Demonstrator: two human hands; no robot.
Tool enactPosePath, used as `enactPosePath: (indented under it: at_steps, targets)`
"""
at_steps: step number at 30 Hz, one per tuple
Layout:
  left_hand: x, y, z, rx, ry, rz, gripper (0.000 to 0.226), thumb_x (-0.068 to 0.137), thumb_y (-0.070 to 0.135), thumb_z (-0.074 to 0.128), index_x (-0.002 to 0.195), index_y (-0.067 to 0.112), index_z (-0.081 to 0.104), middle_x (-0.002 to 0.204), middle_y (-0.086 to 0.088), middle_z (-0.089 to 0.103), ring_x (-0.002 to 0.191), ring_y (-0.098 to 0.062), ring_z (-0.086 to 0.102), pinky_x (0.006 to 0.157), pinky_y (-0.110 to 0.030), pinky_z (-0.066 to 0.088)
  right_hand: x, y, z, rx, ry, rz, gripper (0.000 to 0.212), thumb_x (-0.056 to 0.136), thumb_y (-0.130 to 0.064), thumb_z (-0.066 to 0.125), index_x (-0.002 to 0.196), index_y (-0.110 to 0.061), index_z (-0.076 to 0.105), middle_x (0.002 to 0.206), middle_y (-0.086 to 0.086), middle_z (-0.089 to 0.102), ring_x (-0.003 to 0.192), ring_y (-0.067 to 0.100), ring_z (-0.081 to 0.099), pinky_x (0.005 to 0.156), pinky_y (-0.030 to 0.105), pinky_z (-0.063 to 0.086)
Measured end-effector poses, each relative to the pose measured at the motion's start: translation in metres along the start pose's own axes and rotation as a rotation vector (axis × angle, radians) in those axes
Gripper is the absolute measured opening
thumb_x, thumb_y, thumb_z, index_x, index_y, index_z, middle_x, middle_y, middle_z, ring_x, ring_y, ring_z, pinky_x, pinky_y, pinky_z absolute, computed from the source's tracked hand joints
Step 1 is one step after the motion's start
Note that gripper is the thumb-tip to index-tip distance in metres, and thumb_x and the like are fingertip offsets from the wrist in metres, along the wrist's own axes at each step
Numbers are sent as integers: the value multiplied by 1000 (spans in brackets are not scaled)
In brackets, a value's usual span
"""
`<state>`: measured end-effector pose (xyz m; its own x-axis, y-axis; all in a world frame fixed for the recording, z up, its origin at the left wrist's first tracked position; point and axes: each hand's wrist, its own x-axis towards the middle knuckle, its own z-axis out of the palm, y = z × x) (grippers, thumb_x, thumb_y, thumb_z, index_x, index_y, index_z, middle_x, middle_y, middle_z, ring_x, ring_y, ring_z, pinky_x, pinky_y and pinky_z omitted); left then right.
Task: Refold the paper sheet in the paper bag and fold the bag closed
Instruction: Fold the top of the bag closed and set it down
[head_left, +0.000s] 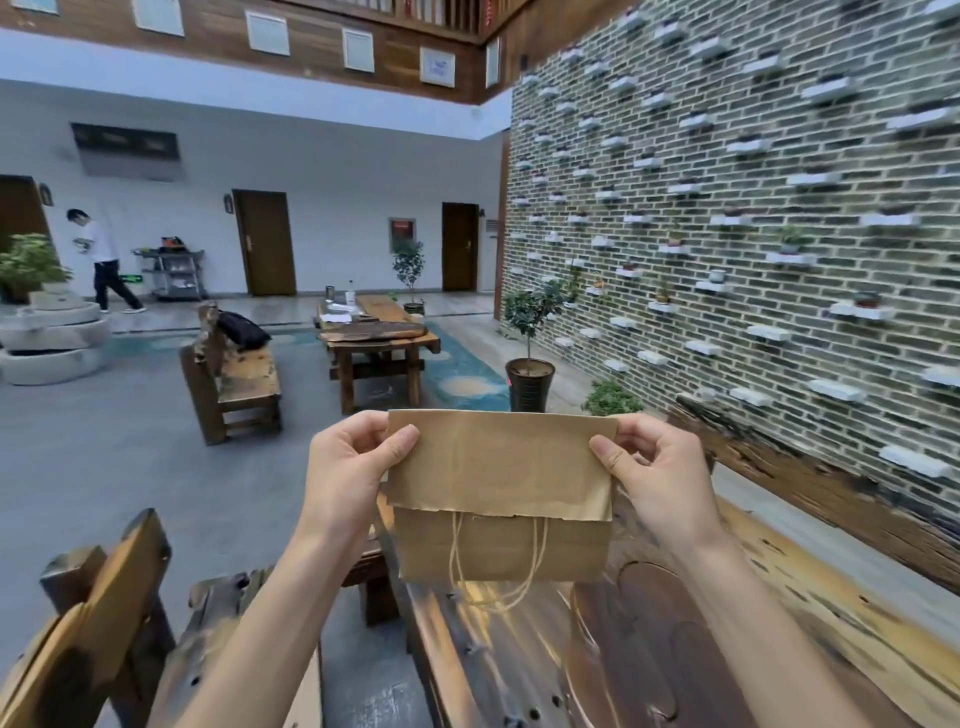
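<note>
A brown paper bag (501, 545) stands upright in front of me, its bottom near the dark wooden table (675, 649). Its top part is folded forward and down as a flap (498, 462) with a ragged lower edge. Twine handles (498, 571) hang below the flap onto the table. My left hand (348, 467) pinches the flap's upper left corner, thumb on the front. My right hand (660, 467) pinches the upper right corner the same way. The paper sheet is not visible.
A wooden chair (104, 623) stands at my lower left. Ahead are a bench (234, 374), a second wooden table (379, 338) and a potted tree (530, 364). A brick wall with small shelves runs along the right. A person walks at the far left.
</note>
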<state>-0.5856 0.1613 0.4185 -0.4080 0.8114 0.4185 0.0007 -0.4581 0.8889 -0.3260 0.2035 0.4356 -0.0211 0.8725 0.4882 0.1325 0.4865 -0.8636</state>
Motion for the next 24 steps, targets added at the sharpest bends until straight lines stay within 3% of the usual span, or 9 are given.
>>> enactPosePath:
  at_steps: [4,11,17,20,24]
  targets:
    - [46,-27,-27,24,46,-10,8,84,5,72,90,-1,74,87,-19,69,81,-25,61,80,-43,51,45,30,49,0,-46,-18,25,85,-2,71,80,-27,72,73,-13,75,71,12,67,71,33,58]
    - [141,-90,-50,43,58,-29,5,86,7,72,88,4,75,86,-16,69,80,-25,61,80,-43,51,124,87,115,15,-72,-32,30,85,1,70,77,-28,71,69,-18,74,66,3,64,63,17,54]
    - [244,-145,-43,45,18,-49,4,86,7,72,86,8,76,83,-10,72,79,-21,63,75,-36,53,208,140,155,11,-26,2,25,85,0,70,80,-25,72,72,-9,73,72,11,66,74,36,55]
    - [295,-168,-33,39,-12,-57,7,86,6,71,85,11,76,79,-4,74,77,-17,65,70,-30,53,251,162,169,9,5,22,26,85,0,70,80,-26,72,74,-6,73,74,14,66,71,33,55]
    - [357,-200,-18,30,-54,-78,7,86,6,71,84,10,76,81,-10,71,77,-20,63,72,-34,53,307,192,181,-18,34,49,24,85,-1,71,81,-24,72,73,-7,73,71,13,65,72,37,54]
